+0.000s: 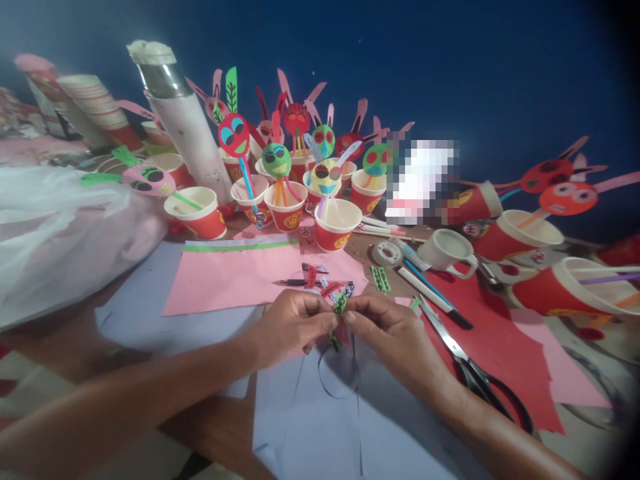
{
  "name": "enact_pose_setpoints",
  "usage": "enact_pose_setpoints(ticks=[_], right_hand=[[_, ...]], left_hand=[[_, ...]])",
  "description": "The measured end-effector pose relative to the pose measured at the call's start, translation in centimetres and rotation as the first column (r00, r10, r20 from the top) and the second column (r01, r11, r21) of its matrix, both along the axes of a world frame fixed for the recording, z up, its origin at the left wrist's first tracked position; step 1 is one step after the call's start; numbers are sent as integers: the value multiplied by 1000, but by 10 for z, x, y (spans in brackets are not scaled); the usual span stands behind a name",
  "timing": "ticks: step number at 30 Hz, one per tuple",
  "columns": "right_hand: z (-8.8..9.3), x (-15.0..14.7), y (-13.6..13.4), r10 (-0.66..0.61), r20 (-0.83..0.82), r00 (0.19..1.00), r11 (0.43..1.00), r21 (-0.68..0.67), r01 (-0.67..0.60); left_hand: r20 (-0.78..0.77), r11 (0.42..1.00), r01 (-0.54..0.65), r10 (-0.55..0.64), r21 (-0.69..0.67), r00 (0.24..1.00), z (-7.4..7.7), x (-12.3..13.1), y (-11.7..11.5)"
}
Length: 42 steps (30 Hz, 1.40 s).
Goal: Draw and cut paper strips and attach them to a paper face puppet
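My left hand [295, 327] and my right hand [387, 327] meet over the blue-grey sheet. Between their pinched fingertips is a small green paper piece [341, 303] with black marks. A thin dark ribbon [323, 383] hangs in a loop below the fingers; where it joins the piece is hidden. Just beyond my hands lie a black pen [290, 283] and small red paper pieces [331, 289] with drawn marks. Two more green marked pieces [380, 279] rest to the right. Black-handled scissors [467, 367] lie open beside my right forearm.
Red paper cups [337, 230] holding paper faces on straws stand along the back. A white flask [187, 133] leans among them. Pink paper [235, 280], red paper [520, 353], a white mug [447, 252], a tape roll [387, 253] and a white plastic bag [65, 240] surround the work area.
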State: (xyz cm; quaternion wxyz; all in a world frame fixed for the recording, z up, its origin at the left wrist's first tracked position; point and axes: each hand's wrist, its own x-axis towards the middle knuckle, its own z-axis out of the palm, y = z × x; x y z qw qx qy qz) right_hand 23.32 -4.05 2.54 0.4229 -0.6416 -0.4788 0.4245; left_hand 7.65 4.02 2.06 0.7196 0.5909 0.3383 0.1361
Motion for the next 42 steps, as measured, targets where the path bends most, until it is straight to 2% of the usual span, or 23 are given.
enact_pose_setpoints(ticks=[6,9,11,14,17,19,22,24,25,33,38,42], right_hand=[[-3,-2,0,-19,-58,998,999,-34,17],[-1,4,2,-6,-33,999,1000,-19,6],[1,10,3,1,1,1000,999,-37,-1],[2,16,5,38,76,996,996,-79,-32],[0,16,3,149,186,971,987,-87,-135],[-2,14,1,214,330,919,976,-109,-188],[-4,12,-1,201,619,759,980,-135,-149],[-3,13,-2,175,713,679,985,-128,-120],[-1,13,-2,173,722,670,985,-127,-118],[5,13,0,207,555,806,978,-144,-152],[0,15,0,218,445,869,975,-142,-173],[-1,18,1,184,380,906,981,-133,-143]], left_hand=[[-12,996,55,-55,66,998,-3,0,-5],[-26,979,85,-81,184,996,0,-2,-4],[-47,941,64,-52,332,998,4,-3,-1],[-95,837,37,18,546,995,12,-5,5],[-115,765,40,44,643,992,15,-7,11],[-131,740,65,31,669,991,14,-8,14],[-164,719,111,4,686,986,10,-10,15],[-190,696,146,-14,703,982,9,-11,15],[-208,676,169,-24,717,978,9,-11,15],[-404,437,461,-221,772,888,5,-13,14],[-527,280,553,-166,785,833,0,-13,10],[-607,212,613,-100,761,789,-2,-10,5]])
